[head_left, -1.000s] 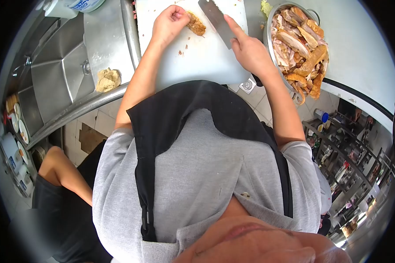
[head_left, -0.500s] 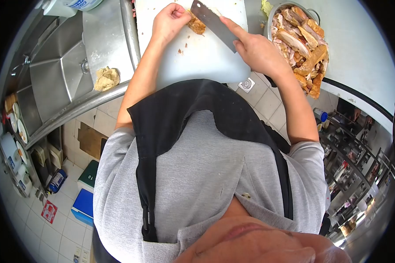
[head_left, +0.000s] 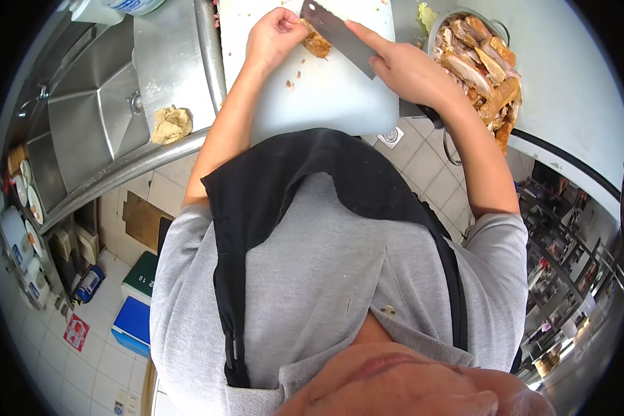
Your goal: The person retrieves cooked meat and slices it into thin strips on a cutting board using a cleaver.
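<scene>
My left hand [head_left: 276, 40] pinches the edge of a small brown piece of cooked meat [head_left: 317, 46] on the white cutting board [head_left: 312, 97]. My right hand [head_left: 419, 76] is closed on a wide-bladed cleaver [head_left: 340, 38], its index finger stretched along the blade. The cleaver slants from upper left to lower right, its far end over the meat, close to my left fingertips. Whether the blade touches the meat cannot be made out. Small brown crumbs [head_left: 289, 83] lie on the board below the piece. The cleaver's handle is mostly hidden by my right hand.
A metal bowl [head_left: 431, 33] heaped with cut cooked meat [head_left: 485, 66] stands right of the board, partly behind my right forearm. A steel sink [head_left: 93, 114] is at the left, with a crumpled yellowish cloth [head_left: 172, 125] on its ledge. White containers [head_left: 97, 10] stand at the upper left.
The cleaver has moved left to the meat, and my right forearm has swung right, covering part of the bowl. The co-worker's leg at the lower left has gone from view.
</scene>
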The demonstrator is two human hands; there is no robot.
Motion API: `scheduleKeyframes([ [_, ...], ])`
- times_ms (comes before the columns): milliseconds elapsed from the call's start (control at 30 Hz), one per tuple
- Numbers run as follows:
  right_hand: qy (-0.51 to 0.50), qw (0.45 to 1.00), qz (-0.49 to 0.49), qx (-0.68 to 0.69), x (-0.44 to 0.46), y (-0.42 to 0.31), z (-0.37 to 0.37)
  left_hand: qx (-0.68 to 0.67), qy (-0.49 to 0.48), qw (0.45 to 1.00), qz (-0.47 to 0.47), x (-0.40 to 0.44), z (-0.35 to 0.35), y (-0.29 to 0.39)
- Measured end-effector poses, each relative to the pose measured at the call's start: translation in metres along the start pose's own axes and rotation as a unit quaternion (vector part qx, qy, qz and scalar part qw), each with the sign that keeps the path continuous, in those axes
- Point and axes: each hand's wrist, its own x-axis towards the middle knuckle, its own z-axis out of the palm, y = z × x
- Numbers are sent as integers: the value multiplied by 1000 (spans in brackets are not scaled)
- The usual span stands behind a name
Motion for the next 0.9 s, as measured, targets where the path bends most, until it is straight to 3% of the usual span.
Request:
scheduleKeyframes([
  [100,40,998,-39,34,17,6,13,-2,4,1000,-2,-1,0,-1],
  [333,29,999,-22,5,10,6,22,6,2,1000,-8,-3,-2,3],
  [400,82,994,-55,35,2,10,33,-2,6,1000,2,-2,-3,1],
  [600,43,999,11,32,1,-9,29,19,-1,1000,0,-3,-1,1],
  [900,62,996,21,65,0,-5,54,18,2,1000,19,1,1,-5],
])
